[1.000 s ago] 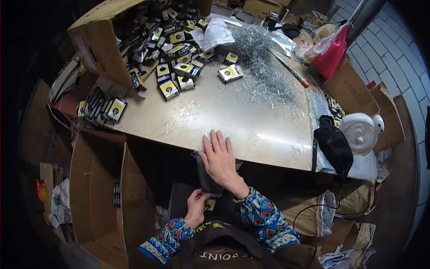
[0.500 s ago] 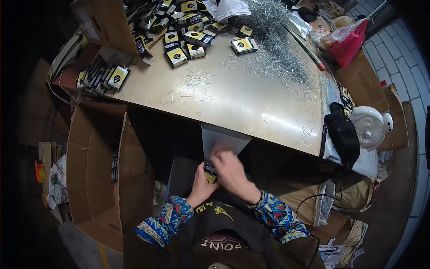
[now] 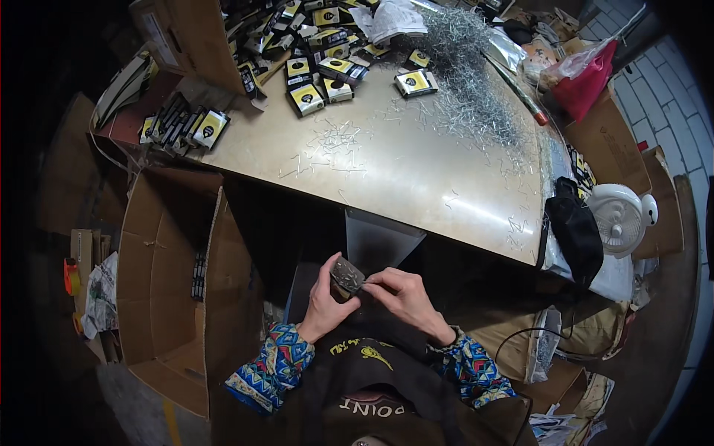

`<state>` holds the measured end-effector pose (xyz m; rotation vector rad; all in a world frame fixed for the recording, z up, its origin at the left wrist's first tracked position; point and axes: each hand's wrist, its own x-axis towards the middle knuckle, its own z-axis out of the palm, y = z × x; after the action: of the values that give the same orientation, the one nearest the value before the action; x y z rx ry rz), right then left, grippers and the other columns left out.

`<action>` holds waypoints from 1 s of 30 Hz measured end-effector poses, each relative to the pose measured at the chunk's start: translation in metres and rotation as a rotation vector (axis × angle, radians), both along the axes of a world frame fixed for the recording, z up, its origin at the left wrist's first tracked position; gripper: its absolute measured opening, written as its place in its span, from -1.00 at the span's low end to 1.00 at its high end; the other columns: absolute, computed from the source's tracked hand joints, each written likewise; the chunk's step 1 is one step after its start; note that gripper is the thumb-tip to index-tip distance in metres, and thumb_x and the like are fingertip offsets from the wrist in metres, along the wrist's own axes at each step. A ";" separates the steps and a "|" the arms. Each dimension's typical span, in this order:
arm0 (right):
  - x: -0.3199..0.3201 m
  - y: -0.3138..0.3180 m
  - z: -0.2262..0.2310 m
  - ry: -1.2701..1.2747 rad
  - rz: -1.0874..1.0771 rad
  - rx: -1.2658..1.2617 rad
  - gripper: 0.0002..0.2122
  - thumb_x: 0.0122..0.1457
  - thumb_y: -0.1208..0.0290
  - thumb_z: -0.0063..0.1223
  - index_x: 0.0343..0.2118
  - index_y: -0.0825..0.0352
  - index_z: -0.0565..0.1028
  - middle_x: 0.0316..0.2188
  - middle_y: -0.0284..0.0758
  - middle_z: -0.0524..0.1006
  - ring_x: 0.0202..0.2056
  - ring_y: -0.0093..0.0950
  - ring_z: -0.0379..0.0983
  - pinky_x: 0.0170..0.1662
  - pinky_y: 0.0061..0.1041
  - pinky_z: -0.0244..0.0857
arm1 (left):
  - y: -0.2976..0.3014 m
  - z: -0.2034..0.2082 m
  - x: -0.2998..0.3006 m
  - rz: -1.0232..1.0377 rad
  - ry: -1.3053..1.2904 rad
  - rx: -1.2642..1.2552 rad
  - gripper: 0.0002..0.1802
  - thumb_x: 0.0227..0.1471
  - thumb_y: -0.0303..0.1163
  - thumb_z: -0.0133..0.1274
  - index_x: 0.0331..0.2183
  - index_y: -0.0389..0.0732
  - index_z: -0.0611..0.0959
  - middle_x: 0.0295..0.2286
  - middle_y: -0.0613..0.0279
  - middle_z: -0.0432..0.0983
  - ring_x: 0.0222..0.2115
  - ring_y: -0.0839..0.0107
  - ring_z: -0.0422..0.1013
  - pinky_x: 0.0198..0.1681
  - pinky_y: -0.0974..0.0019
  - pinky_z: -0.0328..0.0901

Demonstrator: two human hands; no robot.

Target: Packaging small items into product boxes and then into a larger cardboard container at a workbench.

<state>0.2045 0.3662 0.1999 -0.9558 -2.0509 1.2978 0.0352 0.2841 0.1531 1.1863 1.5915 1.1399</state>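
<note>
Above my lap, my left hand [image 3: 325, 303] grips a small box [image 3: 347, 274] between thumb and fingers. Its dark grey upper face is flecked with thin pale marks or wires, too small to tell apart; a bit of yellow shows below. At the box's right edge, my right hand [image 3: 405, 297] has thumb and fingertips pinched together. What sits in that pinch, if anything, is too small to make out. Loose bent metal wires [image 3: 335, 145] lie scattered over the table [image 3: 394, 182] in front of me.
Many yellow-and-black boxes [image 3: 306, 99] are heaped at the back, beside a big pile of wire pieces [image 3: 476, 82]. More boxes [image 3: 186, 126] stand in a row at left. An open carton [image 3: 163, 297] stands left of me. A white fan [image 3: 616, 219] and black pouch [image 3: 574, 230] are at right.
The right hand, blurred over the box before, has moved right to its edge. The box has been raised and tilted, and its grey face now shows. The view has shifted slightly.
</note>
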 end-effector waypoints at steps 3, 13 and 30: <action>-0.006 0.005 0.019 -0.054 -0.012 0.145 -0.88 0.08 0.44 0.20 -0.36 0.38 0.57 -0.50 -0.22 0.51 -0.49 -0.30 0.50 -0.44 -0.43 0.36 | 0.009 0.007 0.003 -0.043 0.206 0.106 -0.04 -0.29 -0.53 0.25 0.19 -0.21 0.21 -0.06 -0.09 0.37 -0.05 0.00 0.37 0.00 0.15 0.31; -0.007 0.028 0.043 -0.157 0.048 0.306 -0.78 0.09 0.35 0.20 -0.21 0.28 0.56 -0.51 -0.26 0.47 -0.53 -0.32 0.48 -0.48 -0.44 0.34 | 0.026 0.020 0.006 -0.038 0.366 0.355 -0.08 -0.27 -0.55 0.26 0.17 -0.19 0.26 -0.06 -0.06 0.35 -0.07 -0.05 0.35 -0.03 0.11 0.33; 0.003 0.054 0.038 -0.049 -0.101 0.072 -0.77 0.04 0.50 0.23 -0.23 0.41 0.51 -0.31 -0.20 0.55 -0.32 -0.36 0.55 -0.25 -0.50 0.40 | 0.055 0.041 0.006 -0.025 0.350 0.230 -0.16 -0.29 -0.46 0.30 0.07 -0.32 0.31 -0.14 -0.10 0.40 -0.12 -0.03 0.38 -0.05 0.11 0.31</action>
<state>0.2076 0.4197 0.2378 -1.0541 -2.0441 1.1510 0.0409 0.3388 0.1945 1.6235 1.7279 1.1697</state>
